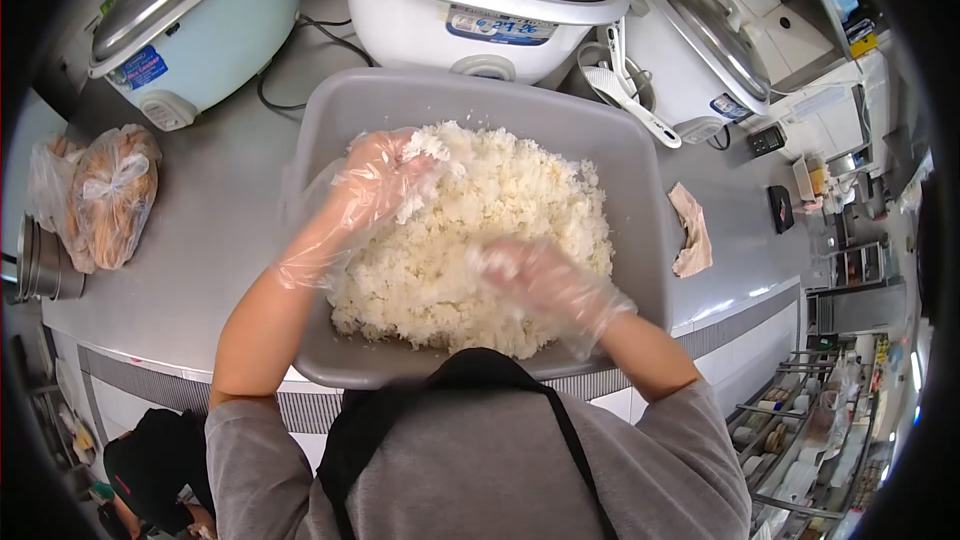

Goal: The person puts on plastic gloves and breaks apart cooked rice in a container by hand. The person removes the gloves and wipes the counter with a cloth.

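A heap of cooked white rice (500,190) fills much of a grey plastic tub (635,210). My left hand (385,172), in a clear plastic glove, is at the heap's upper left with its fingers curled round a clump of rice. Grains cling to those fingertips. Over the middle right of the heap is my right hand (530,278), also gloved in clear plastic. Motion blurs its fingers, and whether they hold any rice is unclear.
Behind the tub stand a pale blue rice cooker (215,35), a large white one (420,20) and another white one (690,50). White rice paddles (630,95) lean nearby. A tied plastic bag (115,200) sits left, a cloth (690,230) right. Another person (155,470) bends at lower left.
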### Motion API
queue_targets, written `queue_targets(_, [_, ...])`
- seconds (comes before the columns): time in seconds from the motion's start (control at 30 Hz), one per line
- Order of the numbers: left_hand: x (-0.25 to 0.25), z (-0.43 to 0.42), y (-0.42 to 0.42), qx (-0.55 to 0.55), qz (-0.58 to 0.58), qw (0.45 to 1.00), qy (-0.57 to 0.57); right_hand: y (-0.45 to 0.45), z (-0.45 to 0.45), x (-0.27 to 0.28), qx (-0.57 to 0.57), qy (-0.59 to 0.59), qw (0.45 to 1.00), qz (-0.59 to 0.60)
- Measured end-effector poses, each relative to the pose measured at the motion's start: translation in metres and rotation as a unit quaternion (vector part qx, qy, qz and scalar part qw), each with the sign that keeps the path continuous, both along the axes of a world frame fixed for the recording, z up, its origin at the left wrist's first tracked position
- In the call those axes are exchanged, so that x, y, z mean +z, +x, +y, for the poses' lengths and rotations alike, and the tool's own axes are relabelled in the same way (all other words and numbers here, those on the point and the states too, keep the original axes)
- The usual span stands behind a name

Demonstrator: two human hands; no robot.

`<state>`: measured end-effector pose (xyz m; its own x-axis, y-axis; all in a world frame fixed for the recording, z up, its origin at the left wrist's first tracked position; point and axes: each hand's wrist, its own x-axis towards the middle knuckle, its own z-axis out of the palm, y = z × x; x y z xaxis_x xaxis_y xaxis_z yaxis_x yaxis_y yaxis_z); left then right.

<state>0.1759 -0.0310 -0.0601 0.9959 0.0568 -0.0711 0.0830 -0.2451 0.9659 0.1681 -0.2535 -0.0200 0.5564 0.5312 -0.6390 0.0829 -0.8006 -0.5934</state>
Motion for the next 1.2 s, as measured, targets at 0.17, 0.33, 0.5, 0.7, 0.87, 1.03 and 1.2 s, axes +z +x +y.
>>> queue_targets(0.17, [0.015,0.003,-0.001,0.075,0.106,0.987,0.096,0.036,-0.022,-0.001,-0.048,0.024,0.98,-0.191])
queue_targets(0.33, [-0.022,0.012,-0.003,0.004,-0.025,0.981,-0.191,0.066,-0.02,0.006,0.062,0.139,0.979,-0.136])
queue_targets(0.5, [-0.004,0.009,0.001,-0.003,0.011,0.999,-0.033,0.086,0.006,-0.055,0.118,0.14,0.962,-0.202])
queue_targets(0.7, [-0.016,0.014,0.007,-0.023,-0.015,0.988,0.155,0.016,0.04,-0.058,0.121,0.082,0.987,-0.065])
queue_targets(0.87, [-0.024,0.017,0.007,0.04,-0.08,0.995,0.045,0.041,0.04,0.016,-0.197,0.046,0.967,-0.154])
queue_targets(1.03, [-0.037,0.024,0.026,0.078,-0.105,0.991,0.02,0.133,0.022,-0.039,-0.007,-0.009,0.97,-0.241])
queue_targets(1.2, [-0.032,0.03,0.029,0.09,-0.084,0.99,-0.068,0.055,0.079,-0.046,0.195,0.04,0.913,-0.356])
